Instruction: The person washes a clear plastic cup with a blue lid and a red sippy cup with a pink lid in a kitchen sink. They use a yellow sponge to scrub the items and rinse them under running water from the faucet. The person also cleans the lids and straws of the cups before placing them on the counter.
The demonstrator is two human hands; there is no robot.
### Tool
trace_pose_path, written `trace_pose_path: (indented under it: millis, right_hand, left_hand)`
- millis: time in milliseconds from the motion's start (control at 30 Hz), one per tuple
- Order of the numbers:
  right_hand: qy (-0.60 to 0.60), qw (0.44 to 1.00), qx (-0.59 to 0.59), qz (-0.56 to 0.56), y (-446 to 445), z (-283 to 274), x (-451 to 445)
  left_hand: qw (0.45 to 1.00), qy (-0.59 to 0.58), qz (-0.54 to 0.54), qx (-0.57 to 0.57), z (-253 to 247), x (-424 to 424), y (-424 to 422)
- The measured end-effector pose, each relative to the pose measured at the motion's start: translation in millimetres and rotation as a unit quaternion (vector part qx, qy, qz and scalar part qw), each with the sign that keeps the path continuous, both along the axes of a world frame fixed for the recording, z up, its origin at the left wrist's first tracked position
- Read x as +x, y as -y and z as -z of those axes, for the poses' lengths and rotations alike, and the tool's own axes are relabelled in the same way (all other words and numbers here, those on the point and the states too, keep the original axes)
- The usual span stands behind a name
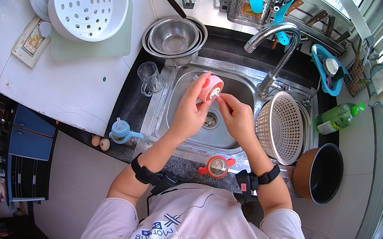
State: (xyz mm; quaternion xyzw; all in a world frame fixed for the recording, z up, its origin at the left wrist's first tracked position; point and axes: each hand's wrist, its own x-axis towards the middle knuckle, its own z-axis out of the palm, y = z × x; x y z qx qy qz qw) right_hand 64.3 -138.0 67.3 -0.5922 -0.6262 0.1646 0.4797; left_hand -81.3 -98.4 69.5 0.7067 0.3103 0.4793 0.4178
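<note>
Over the sink basin (177, 113), my left hand (191, 115) grips a pink bottle lid (210, 85), tilted so its underside faces right. The fingertips of my right hand (238, 117) pinch a small white part (214, 94) at that underside. On the counter edge nearest me stands a clear baby bottle with red handles (217, 167), its top uncovered. To the left, a light-blue baby bottle with a teat (120, 131) stands on the dark counter.
A chrome faucet (274, 72) arches behind the basin. A plastic colander (282, 133) leans at the right, near a brown pot (312, 171) and green soap bottle (336, 118). Nested steel bowls (175, 39), a glass mug (149, 78) and two eggs (100, 142) are left.
</note>
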Motion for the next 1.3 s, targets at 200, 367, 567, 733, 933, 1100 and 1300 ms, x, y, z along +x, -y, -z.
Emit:
trace_pose_path:
  millis: [200, 367, 567, 733, 933, 1100, 1300]
  right_hand:
    - [0.027, 1.0, -0.001, -0.002, -1, 1, 1]
    - [0.036, 0.998, 0.056, 0.005, 4, -13, -2]
    - [0.118, 0.983, 0.143, 0.009, 1, -6, 7]
    - [0.101, 0.982, 0.157, 0.013, 1, -7, 7]
    - [0.132, 0.971, 0.2, -0.006, 0, -7, 12]
    - [0.102, 0.975, 0.196, -0.011, 2, -10, 10]
    - [0.071, 0.981, 0.181, -0.017, 4, -8, 9]
  left_hand:
    - [1.0, 0.007, 0.014, -0.003, -5, 0, -1]
    - [0.999, 0.02, 0.01, -0.025, -7, -1, -2]
    - [0.999, -0.036, -0.01, 0.014, -12, -1, 0]
    - [0.998, -0.053, -0.007, 0.018, -20, -1, 3]
    - [0.998, -0.067, -0.01, 0.008, -24, -1, 6]
    - [0.999, -0.044, 0.003, -0.012, -26, 0, 8]
    - [0.999, -0.037, 0.019, -0.022, -26, 1, 8]
